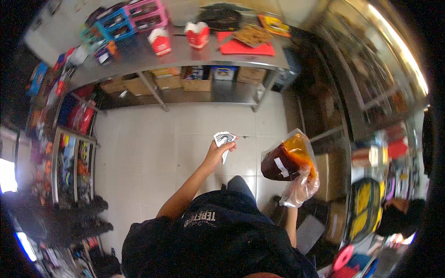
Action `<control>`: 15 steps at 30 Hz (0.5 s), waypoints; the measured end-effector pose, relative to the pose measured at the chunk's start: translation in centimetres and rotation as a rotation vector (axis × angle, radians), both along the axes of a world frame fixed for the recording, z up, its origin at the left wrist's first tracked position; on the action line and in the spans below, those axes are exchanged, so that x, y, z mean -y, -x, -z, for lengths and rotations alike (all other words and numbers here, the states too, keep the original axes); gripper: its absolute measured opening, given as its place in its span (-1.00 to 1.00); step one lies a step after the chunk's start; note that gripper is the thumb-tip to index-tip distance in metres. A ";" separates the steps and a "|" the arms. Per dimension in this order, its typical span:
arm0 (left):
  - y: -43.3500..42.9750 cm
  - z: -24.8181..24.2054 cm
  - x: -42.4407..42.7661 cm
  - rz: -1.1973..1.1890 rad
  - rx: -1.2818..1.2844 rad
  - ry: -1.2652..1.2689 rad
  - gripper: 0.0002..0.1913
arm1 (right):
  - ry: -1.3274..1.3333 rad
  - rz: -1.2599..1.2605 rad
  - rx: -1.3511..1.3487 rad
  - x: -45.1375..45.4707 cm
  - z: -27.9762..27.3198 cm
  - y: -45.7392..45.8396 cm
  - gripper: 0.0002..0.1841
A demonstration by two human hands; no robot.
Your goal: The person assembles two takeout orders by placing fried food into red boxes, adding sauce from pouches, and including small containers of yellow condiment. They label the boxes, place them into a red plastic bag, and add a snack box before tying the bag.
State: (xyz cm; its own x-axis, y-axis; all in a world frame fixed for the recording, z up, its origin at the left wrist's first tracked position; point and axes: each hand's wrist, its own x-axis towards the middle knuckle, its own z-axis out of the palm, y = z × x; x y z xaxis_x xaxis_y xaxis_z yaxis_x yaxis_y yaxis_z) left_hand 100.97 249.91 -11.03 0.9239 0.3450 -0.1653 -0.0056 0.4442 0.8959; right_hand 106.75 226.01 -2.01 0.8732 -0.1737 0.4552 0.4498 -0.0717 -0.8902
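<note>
A white paper packet with dark print point(225, 138) is pinched in my left hand point(222, 150), held out over the tiled floor. My right hand point(303, 182), in a clear plastic glove, grips a clear plastic bag of dark red-brown sauce point(283, 163) that bears a white label. Two red and white paper food boxes stand apart on the metal table ahead, one at the left point(160, 42) and one at the right point(197, 35). A red mat point(247, 48) lies near the table's right end, with a tray of brown food point(253, 35) partly on it.
Cardboard boxes point(196, 85) sit on the metal table's point(194, 57) lower shelf. Pink drawers point(147, 15) and blue drawers point(116, 25) stand at its back left. A glass-fronted cabinet point(368, 66) rises at the right. A rack with small packs point(74, 163) is at the left.
</note>
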 end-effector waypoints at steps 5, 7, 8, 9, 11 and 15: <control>-1.4 -4.8 -11.3 0.020 0.112 -0.178 -0.64 | 0.339 -0.125 0.017 -15.1 -1.6 -4.4 -0.82; -2.2 -6.2 -14.6 0.005 0.168 -0.238 -0.60 | 0.244 -0.323 -0.091 -20.1 -2.3 -5.6 -0.82; -2.7 -6.6 -16.3 0.016 0.146 -0.231 -0.55 | 0.201 -0.390 -0.083 -22.8 -2.6 -6.7 -0.80; -3.5 -7.0 -18.5 0.016 0.071 -0.242 -0.54 | 0.202 -0.417 -0.038 -26.0 -2.9 -8.0 -0.80; -5.1 -7.1 -21.6 0.027 -0.099 -0.224 -0.51 | 0.218 -0.440 0.123 -31.4 -3.5 -10.7 -0.79; -9.2 -6.8 -30.5 -0.160 -0.088 -0.151 -0.45 | 0.333 -0.625 0.058 -43.0 -4.9 -17.4 -0.80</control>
